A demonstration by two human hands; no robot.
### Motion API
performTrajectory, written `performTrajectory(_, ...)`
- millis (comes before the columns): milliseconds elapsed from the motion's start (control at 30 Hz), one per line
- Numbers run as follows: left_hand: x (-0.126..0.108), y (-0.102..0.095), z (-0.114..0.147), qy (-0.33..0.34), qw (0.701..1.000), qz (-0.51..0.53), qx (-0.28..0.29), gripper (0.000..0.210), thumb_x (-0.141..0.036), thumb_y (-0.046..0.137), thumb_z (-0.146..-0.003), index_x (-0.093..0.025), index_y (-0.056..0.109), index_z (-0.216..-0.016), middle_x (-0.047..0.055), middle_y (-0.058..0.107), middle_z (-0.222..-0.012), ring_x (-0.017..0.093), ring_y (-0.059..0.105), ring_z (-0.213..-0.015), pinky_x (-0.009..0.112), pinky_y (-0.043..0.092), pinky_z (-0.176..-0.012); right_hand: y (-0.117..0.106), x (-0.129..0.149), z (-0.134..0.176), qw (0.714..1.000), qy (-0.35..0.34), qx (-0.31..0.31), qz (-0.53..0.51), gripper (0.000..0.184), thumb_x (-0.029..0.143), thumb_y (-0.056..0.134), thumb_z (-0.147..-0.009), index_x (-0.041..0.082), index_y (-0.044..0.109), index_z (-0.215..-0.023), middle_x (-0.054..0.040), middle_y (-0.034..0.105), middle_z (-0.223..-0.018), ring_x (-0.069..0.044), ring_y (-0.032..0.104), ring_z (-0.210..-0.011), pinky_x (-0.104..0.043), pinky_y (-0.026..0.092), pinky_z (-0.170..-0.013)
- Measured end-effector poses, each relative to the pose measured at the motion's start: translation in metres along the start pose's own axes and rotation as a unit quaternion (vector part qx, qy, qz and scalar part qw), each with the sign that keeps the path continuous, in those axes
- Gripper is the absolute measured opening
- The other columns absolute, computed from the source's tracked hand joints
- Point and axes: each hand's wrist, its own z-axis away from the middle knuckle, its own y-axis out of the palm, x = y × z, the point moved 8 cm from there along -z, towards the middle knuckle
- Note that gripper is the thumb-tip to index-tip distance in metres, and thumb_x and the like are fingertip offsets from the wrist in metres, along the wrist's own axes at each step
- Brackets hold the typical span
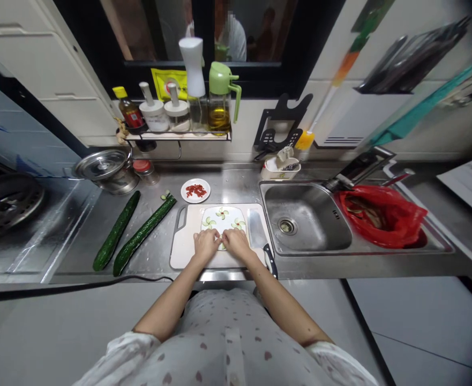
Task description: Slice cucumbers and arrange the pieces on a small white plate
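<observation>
On a white cutting board (185, 249) lies a white square plate (230, 214) with cucumber slices (222, 213) fanned into small pinwheel shapes, some with red bits at the centre. My left hand (207, 245) and my right hand (236, 244) meet over the plate's near edge. Their fingertips are pinched together around pale green cucumber slices, partly hidden by the fingers. A kitchen knife (259, 228) with a black handle rests on the board's right side. Behind the board, a small round white dish (195, 199) holds chopped red pieces.
Two whole cucumbers (117, 230) lie left of the board, with cut ends (165, 195) near one. To the right are a steel sink (308, 214) and a red plastic bag (400, 217). A lidded steel pot (111, 171) and a seasoning rack (179, 136) stand behind.
</observation>
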Motion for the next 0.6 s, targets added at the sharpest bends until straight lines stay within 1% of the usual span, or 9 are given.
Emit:
performTrajectory(133,0.001,-0.008,-0.002,-0.002,0.999,0.037,-0.017,0.015,-0.035,0.056,-0.083,-0.023,0.064,-0.085,0.003,0.066,-0.085,0.022,0.057,-0.091,0.035,0.031,-0.082,-0.005,-0.003,0.001,1.0,-0.004,-0.024,-0.015,0.016,0.024,0.048,-0.088,0.019,0.063,-0.085,-0.0071,0.067,-0.09,-0.02,0.053,-0.089,-0.029,0.028,-0.076)
performTrajectory(300,0.012,-0.026,-0.011,-0.037,0.993,0.092,-0.06,0.015,-0.035,0.056,-0.081,-0.023,0.065,-0.085,0.002,0.067,-0.084,0.021,0.059,-0.088,0.033,0.033,-0.082,-0.019,-0.01,0.005,0.994,-0.008,-0.078,-0.071,0.013,0.024,0.05,-0.086,0.019,0.062,-0.082,-0.0044,0.065,-0.083,-0.018,0.053,-0.083,-0.027,0.03,-0.075)
performTrajectory(467,0.033,-0.043,-0.027,-0.072,0.982,0.134,-0.108,0.015,-0.036,0.057,-0.08,-0.025,0.066,-0.084,-0.001,0.066,-0.079,0.018,0.06,-0.082,0.031,0.035,-0.081,-0.031,-0.02,0.017,0.983,-0.007,-0.129,-0.129,0.013,0.023,0.049,-0.084,0.019,0.061,-0.079,-0.0016,0.061,-0.074,-0.016,0.051,-0.073,-0.025,0.032,-0.069)
performTrajectory(600,0.059,-0.058,-0.045,-0.123,0.965,0.175,-0.153,0.017,-0.037,0.058,-0.08,-0.025,0.066,-0.087,-0.001,0.066,-0.078,0.017,0.061,-0.078,0.031,0.037,-0.081,-0.037,-0.029,0.027,0.972,0.0,-0.157,-0.173,0.014,0.025,0.048,-0.084,0.02,0.059,-0.076,0.0003,0.057,-0.067,-0.015,0.05,-0.071,-0.024,0.033,-0.067)
